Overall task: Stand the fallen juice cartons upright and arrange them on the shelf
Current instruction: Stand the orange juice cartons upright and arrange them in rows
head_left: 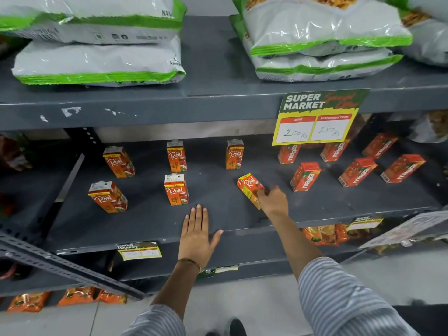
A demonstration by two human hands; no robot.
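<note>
On the dark grey middle shelf (150, 221) several orange Real juice cartons stand upright in two rows, such as the front one (176, 189) and the back one (234, 154). One Real carton (249, 187) leans tilted, and my right hand (272, 201) grips its lower end. My left hand (197, 236) lies flat on the shelf's front edge, fingers spread, holding nothing. To the right, several red Maaza cartons (305, 177) stand on the same shelf, spaced apart.
A yellow Super Market price sign (317, 117) hangs from the upper shelf's edge above the Maaza cartons. Large white and green bags (97, 61) lie on the upper shelf. Orange packets (77, 295) sit on the lower shelf. A slotted metal bar (60, 263) juts at the left.
</note>
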